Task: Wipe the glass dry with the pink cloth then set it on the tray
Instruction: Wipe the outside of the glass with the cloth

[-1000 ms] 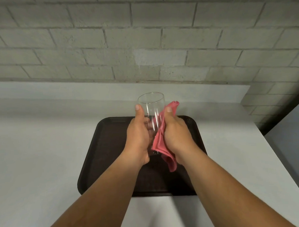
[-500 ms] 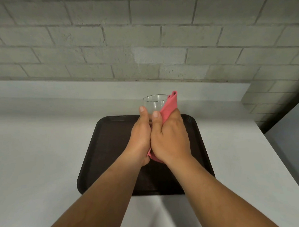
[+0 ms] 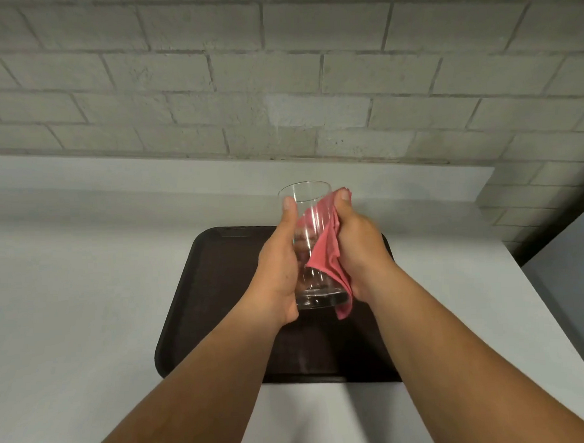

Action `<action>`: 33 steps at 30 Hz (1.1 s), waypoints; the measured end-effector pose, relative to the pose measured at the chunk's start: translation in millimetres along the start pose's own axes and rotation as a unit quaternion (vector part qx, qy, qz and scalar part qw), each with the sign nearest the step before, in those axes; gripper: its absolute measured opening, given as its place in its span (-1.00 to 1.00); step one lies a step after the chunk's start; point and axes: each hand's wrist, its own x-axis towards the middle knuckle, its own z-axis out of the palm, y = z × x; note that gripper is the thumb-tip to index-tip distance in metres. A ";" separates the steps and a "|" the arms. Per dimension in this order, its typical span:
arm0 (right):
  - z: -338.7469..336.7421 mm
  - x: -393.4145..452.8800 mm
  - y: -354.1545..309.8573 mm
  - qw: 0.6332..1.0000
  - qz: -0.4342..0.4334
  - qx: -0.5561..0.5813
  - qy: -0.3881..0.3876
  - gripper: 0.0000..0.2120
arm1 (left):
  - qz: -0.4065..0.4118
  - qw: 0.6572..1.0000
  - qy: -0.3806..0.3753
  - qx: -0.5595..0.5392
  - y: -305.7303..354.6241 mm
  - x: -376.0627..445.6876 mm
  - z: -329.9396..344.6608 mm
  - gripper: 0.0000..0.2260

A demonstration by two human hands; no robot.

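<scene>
A tall clear glass (image 3: pixel 309 220) is held upright in the air above the dark brown tray (image 3: pixel 216 291). My left hand (image 3: pixel 279 272) grips its left side, thumb up near the rim. My right hand (image 3: pixel 358 248) holds the pink cloth (image 3: pixel 329 253) against the glass's right side, with the thumb near the rim. A corner of the cloth hangs below the glass's thick base. The far side of the glass is hidden by my fingers.
The tray lies on a white counter (image 3: pixel 70 314) that ends at a grey block wall (image 3: pixel 277 71). The counter's right edge (image 3: pixel 549 310) drops off beside a dark gap. The tray carries nothing that I can see.
My right hand has slid back to the right side of the glass, uncovering most of it. The cloth hangs lower again. The glass stays in my left hand.
</scene>
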 end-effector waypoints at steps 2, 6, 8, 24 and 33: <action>0.9 -4.8 9.2 0.999 0.000 -0.036 -0.009 -0.37 | 0.010 0.999 0.028 0.012 0.8 1.9 -0.3 -0.35; 9.5 -21.4 27.3 0.986 -0.080 -0.148 0.006 -0.37 | 0.010 0.991 0.112 0.072 5.9 8.7 -1.4 -0.34; 15.0 -30.1 29.8 0.972 -0.129 -0.194 0.035 -0.42 | 0.018 0.985 0.124 0.115 5.0 11.0 -2.0 -0.36; 7.2 -9.1 -6.3 0.998 -0.047 -0.050 0.016 -0.36 | -0.006 0.999 0.013 0.036 -3.4 6.0 -10.4 -0.33; 11.2 -5.3 2.6 0.983 -0.097 -0.135 0.083 -0.34 | 0.031 0.984 0.092 0.149 -6.7 12.0 -1.5 -0.38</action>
